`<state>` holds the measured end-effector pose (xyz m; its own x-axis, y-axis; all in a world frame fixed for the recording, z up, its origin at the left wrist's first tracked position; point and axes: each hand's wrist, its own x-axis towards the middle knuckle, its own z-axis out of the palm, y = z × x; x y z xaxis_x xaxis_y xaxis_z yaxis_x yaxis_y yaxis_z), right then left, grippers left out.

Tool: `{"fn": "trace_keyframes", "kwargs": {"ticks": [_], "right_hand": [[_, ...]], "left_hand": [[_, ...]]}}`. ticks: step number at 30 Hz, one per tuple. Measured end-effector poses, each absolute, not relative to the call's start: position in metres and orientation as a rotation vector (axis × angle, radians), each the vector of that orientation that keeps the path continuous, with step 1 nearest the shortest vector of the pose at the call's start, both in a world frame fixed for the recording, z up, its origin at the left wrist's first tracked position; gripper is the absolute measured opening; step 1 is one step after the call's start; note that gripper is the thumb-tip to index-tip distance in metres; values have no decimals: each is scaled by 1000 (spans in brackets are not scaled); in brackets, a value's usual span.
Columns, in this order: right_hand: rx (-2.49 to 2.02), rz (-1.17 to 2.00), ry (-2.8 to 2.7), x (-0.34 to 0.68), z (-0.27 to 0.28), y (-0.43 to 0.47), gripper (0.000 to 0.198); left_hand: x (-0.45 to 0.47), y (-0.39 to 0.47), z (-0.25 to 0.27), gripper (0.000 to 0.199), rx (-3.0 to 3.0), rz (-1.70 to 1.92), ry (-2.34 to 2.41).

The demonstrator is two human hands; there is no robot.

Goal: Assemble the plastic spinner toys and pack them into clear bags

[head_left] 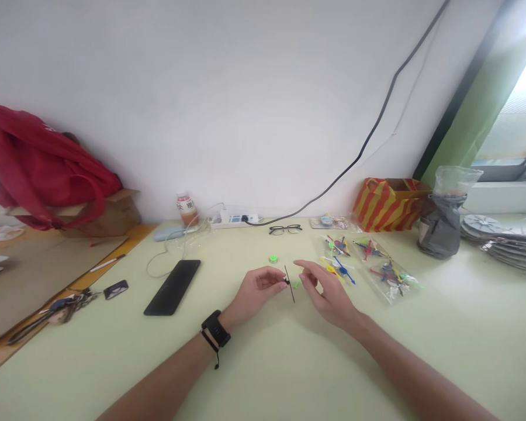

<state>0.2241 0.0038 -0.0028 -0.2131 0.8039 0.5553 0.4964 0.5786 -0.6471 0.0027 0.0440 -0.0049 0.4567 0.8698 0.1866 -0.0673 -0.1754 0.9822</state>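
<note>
My left hand [263,287], wearing a black wristband, pinches the small centre of a thin black pointer-like plastic piece [292,290], seen edge-on and slanting. To its right, my right hand [326,292] has its thumb and index finger apart, close to the black piece and holding nothing that I can see. A small green plastic piece [297,285] shows between the hands, partly hidden. Beyond my left hand a round bright green piece [273,258] lies on the table.
Clear bags of coloured arrow-shaped pieces [392,278] lie to the right, beside loose blue arrows [344,270]. Glasses [286,229] and a power strip [234,220] are at the back. A black phone-like slab [173,287] lies left. A striped bag [388,204] stands back right.
</note>
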Motion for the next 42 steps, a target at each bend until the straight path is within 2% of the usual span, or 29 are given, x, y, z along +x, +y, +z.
{"fn": "trace_keyframes", "kwargs": {"ticks": [3,6,9,12,14,18,28,33,36,39,40,42], "right_hand": [[-1017,538,-1843,222,-3,3,39],[-1045,651,-1782,219,-4,4,27],[-1094,830,-1744,220,-4,5,51],[-1084,885,-1732,222,0,7,58],[-1078,871,-1718,222,2,8,53],[-1050,994,-1636,218,2,7,30],[-1057,976,-1689,217,-1,4,32],[-1062,1017,-1608,217,-2,4,51],[-1062,1138,-1603,217,1,2,33],[-998,1253,-1668,217,6,0,61],[-974,1264,-1663,217,8,-1,63],[-957,1240,-1615,217,10,-1,55]], "left_hand": [[2,45,-3,29,1476,982,749],[2,46,-3,30,1454,982,757],[2,46,-3,31,1441,992,768],[2,46,-2,32,1439,1002,780],[2,45,-2,32,1450,1001,785],[2,45,-3,32,1470,988,772],[2,43,0,31,1456,986,752],[2,44,-1,33,1401,1025,754],[3,46,-3,34,1388,1069,773],[3,48,-4,35,1394,1083,789],[3,48,-5,35,1401,1080,789],[3,47,-5,35,1418,1066,785]]}}
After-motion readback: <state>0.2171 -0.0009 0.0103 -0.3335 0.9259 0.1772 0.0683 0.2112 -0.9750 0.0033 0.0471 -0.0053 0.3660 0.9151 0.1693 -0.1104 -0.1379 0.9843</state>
